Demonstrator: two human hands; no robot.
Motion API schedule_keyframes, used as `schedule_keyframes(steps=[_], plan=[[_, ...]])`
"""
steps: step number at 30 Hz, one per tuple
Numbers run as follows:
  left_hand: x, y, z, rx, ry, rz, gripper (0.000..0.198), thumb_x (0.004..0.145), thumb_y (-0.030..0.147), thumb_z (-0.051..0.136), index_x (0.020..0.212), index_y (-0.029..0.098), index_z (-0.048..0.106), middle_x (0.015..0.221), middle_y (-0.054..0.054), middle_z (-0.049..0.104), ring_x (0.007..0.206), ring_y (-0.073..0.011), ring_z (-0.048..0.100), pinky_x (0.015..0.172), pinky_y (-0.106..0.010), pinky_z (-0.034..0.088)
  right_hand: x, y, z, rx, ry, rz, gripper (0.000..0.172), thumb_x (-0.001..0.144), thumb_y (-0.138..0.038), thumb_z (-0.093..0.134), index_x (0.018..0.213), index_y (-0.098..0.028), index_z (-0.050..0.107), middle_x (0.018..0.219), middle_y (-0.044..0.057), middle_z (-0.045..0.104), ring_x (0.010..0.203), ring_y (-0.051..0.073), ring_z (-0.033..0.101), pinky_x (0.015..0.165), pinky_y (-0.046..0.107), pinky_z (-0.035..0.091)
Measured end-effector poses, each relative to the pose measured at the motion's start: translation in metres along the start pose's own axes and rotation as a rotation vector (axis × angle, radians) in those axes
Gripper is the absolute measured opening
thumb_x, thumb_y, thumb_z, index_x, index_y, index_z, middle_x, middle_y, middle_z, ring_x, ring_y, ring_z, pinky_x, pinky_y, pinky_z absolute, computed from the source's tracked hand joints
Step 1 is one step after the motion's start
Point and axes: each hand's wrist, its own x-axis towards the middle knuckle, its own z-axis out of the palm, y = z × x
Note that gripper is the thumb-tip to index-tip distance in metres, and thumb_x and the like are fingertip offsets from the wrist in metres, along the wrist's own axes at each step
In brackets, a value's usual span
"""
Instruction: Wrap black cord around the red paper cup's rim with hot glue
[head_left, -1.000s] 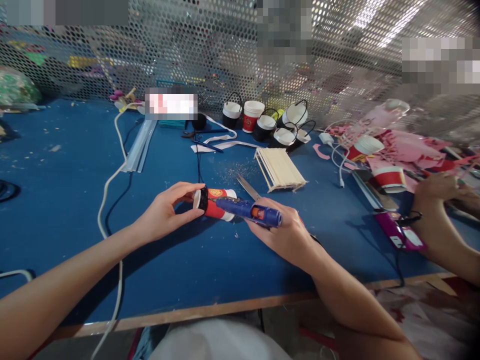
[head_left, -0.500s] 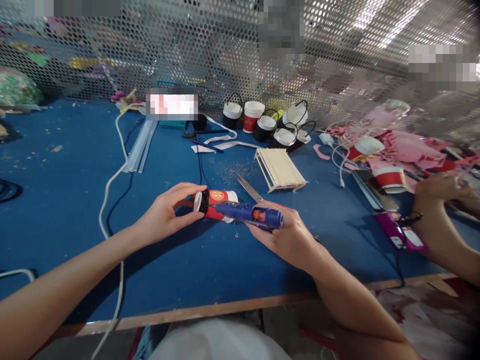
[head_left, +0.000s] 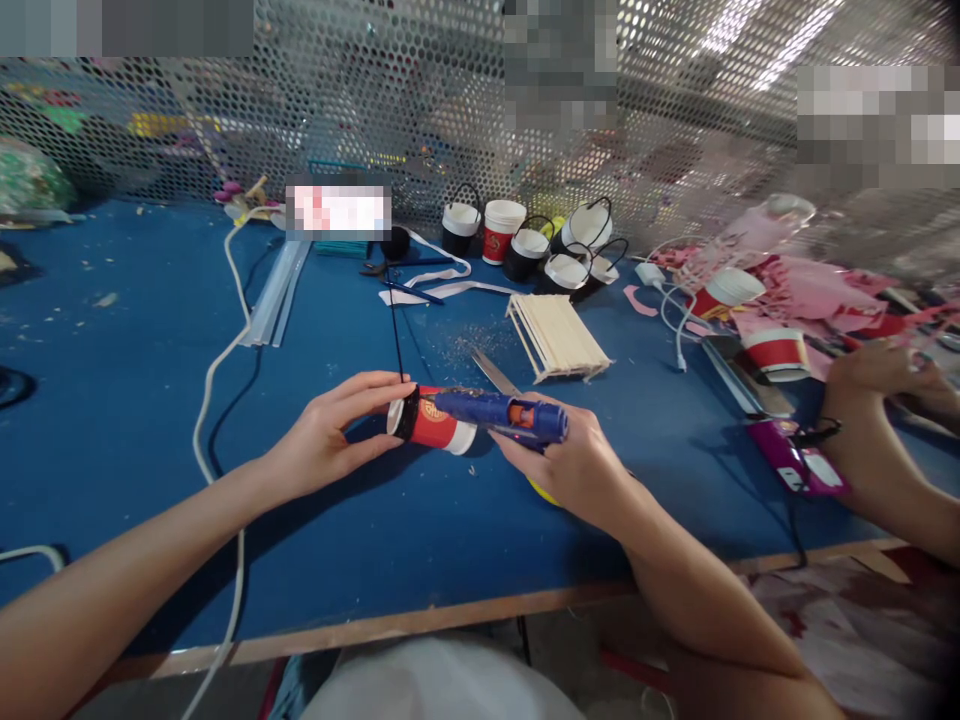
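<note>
Left hand (head_left: 322, 435) pinches red paper cup (head_left: 442, 430), right hand (head_left: 581, 465) grips blue glue gun (head_left: 487, 408); nozzle (head_left: 429, 398) slipping could burn nearby left fingertips (head_left: 393, 441).

We note moderate, uneven light. Glare streaks show through the mesh (head_left: 420, 75) at upper right. We find shadows on the table (head_left: 360, 565) beside the left arm (head_left: 165, 545) and cable (head_left: 242, 545). We observe wide-angle stretching toward the edges; the right border is dark. We find print on the cup (head_left: 444, 432) soft. Pixelated blocks mask four areas.
</note>
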Motion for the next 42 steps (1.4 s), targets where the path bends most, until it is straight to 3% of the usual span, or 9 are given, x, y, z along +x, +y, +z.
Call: schedule_keyframes(steps=[10, 15, 21, 30, 37, 42], plan=[[0.000, 0.000, 0.000, 0.056, -0.005, 0.051, 0.049, 0.082, 0.024, 0.065, 0.129, 0.024, 0.051, 0.129, -0.011, 0.055, 0.119, -0.0218, 0.054, 0.100, -0.034, 0.047, 0.001, 0.006, 0.004, -0.050, 0.081, -0.032, 0.016, 0.075, -0.025, 0.066, 0.075, -0.018, 0.051, 0.064, -0.002, 0.057, 0.054, 0.010, 0.050, 0.054, 0.022, 0.043], [-0.001, 0.000, 0.000, 0.084, -0.009, 0.055, 0.048, 0.082, 0.025, 0.064, 0.129, 0.025, 0.052, 0.129, -0.011, 0.056, 0.119, -0.0231, 0.054, 0.100, -0.035, 0.047, 0.001, 0.000, -0.001, -0.025, 0.002, -0.011, 0.013, 0.078, -0.025, 0.063, 0.078, -0.018, 0.052, 0.065, -0.002, 0.057, 0.054, 0.009, 0.048, 0.052, 0.020, 0.042], [-0.001, 0.001, -0.001, 0.097, -0.027, 0.075, 0.047, 0.084, 0.022, 0.062, 0.130, 0.025, 0.050, 0.131, -0.010, 0.053, 0.119, -0.0218, 0.054, 0.100, -0.034, 0.047, 0.004, 0.002, 0.003, -0.031, 0.075, -0.006, 0.015, 0.076, -0.023, 0.065, 0.074, -0.018, 0.051, 0.063, -0.002, 0.056, 0.054, 0.010, 0.049, 0.053, 0.021, 0.042], [-0.002, 0.000, -0.001, 0.103, -0.014, 0.059, 0.049, 0.082, 0.023, 0.065, 0.129, 0.024, 0.051, 0.129, -0.011, 0.055, 0.119, -0.0228, 0.054, 0.100, -0.036, 0.047, 0.000, -0.002, -0.001, -0.007, 0.020, 0.014, 0.012, 0.078, -0.024, 0.063, 0.077, -0.018, 0.053, 0.066, -0.002, 0.056, 0.056, 0.009, 0.047, 0.052, 0.020, 0.041], [0.000, 0.002, 0.003, -0.097, 0.028, -0.057, 0.049, 0.080, 0.025, 0.067, 0.127, 0.025, 0.054, 0.126, -0.010, 0.053, 0.104, -0.0206, 0.063, 0.089, -0.032, 0.056, 0.002, -0.014, -0.006, -0.014, -0.033, 0.032, 0.007, 0.079, -0.021, 0.060, 0.076, -0.016, 0.057, 0.063, -0.002, 0.055, 0.056, 0.009, 0.048, 0.054, 0.021, 0.041], [0.001, 0.004, 0.005, -0.212, 0.055, -0.094, 0.047, 0.078, 0.025, 0.069, 0.124, 0.027, 0.057, 0.123, -0.010, 0.055, 0.107, -0.0221, 0.061, 0.087, -0.035, 0.057, 0.001, -0.015, -0.008, -0.016, -0.068, 0.023, 0.005, 0.079, -0.020, 0.059, 0.077, -0.016, 0.057, 0.065, -0.001, 0.055, 0.056, 0.010, 0.050, 0.055, 0.022, 0.041]])
